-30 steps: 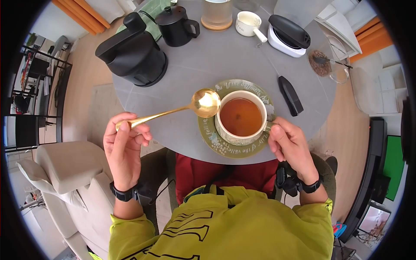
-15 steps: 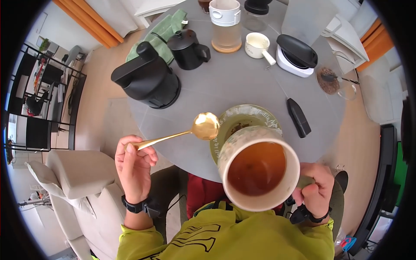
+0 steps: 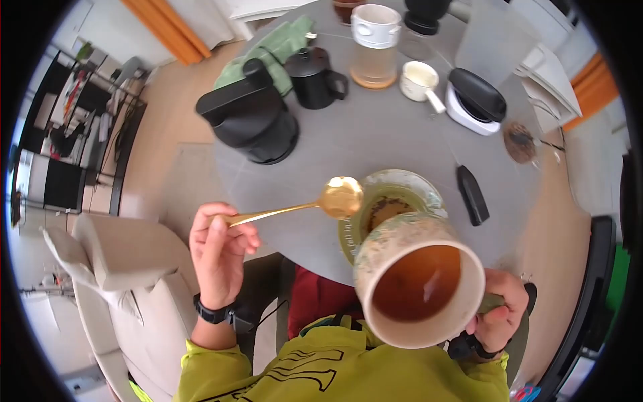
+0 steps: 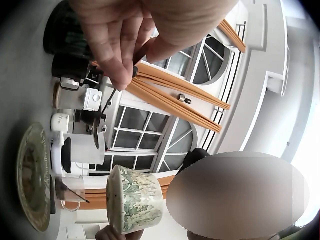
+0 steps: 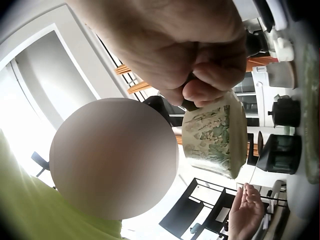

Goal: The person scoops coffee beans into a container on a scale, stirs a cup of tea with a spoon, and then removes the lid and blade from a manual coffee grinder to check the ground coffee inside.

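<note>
In the head view the right hand [image 3: 501, 309] grips the handle of a floral cup [image 3: 402, 234] and holds it raised in front of the chest, tilted toward the person, with brown liquid [image 3: 416, 285] inside. Pinched by its handle in the left hand [image 3: 221, 251], a gold spoon [image 3: 341, 197] hangs over the near side of the table. A green saucer [image 3: 345, 234] lies beyond the cup, partly hidden by it, with dark bits in its middle. The left wrist view shows the cup [image 4: 137, 199] apart from and above the saucer [image 4: 25, 175].
Across the table stand a black kettle [image 3: 258, 127], a black pot [image 3: 311, 80], a glass jar [image 3: 374, 63], a small white cup [image 3: 418, 79] and a scale [image 3: 472, 110]. A black handheld device [image 3: 473, 195] lies right of the saucer. A green cloth [image 3: 284, 43] is behind the kettle.
The cup has been lifted off the saucer toward the person's chest and tilted by the right hand. The left hand still holds the spoon. The head view has shifted.
</note>
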Tool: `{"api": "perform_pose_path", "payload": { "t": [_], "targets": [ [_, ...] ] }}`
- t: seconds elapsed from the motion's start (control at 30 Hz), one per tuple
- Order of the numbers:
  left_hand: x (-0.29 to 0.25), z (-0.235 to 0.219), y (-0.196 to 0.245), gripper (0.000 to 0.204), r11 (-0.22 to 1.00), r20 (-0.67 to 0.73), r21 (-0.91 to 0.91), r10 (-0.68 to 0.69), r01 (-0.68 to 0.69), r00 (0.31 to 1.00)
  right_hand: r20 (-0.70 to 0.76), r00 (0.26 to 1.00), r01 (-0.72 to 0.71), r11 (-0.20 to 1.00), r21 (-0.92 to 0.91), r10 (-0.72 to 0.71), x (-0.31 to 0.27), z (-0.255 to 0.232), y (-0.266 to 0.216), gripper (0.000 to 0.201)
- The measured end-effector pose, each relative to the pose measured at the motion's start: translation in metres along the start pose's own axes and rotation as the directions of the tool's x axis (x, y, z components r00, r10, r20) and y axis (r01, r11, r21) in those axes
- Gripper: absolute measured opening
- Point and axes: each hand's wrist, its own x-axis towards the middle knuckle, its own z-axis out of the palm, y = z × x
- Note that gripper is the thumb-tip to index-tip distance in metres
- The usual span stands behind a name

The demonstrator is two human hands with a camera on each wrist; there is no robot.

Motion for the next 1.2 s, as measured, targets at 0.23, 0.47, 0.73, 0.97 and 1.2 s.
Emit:
{"api": "perform_pose_path", "payload": {
  "t": [0.23,0.47,0.73,0.97,1.2],
  "targets": [
    [-0.001,-0.003,0.0,0.021,0.999,-0.028,0.02,0.035,-0.034,0.999,0.033,0.999,0.017,0.999,0.033,-0.018,0.004,0.003,0.0,0.045],
    [-0.002,0.0,0.002,0.02,0.998,-0.032,0.046,0.04,-0.038,0.999,0.018,0.999,-0.031,0.998,0.054,0.03,0.001,0.002,-0.002,0.043],
    [-0.002,-0.001,0.001,0.021,0.997,-0.018,0.056,0.056,-0.055,0.998,0.042,0.998,-0.046,0.997,0.061,0.044,0.003,0.002,-0.005,0.046],
    [-0.003,0.002,0.006,0.022,0.995,-0.021,0.071,0.072,-0.071,0.997,-0.098,0.992,-0.06,0.991,0.122,0.073,0.004,0.01,-0.002,0.049],
    [-0.004,-0.002,0.005,0.023,0.997,0.012,0.021,0.069,-0.069,0.998,-0.135,0.979,-0.127,0.974,0.186,0.153,0.006,0.006,0.018,0.042]
  ]
}}
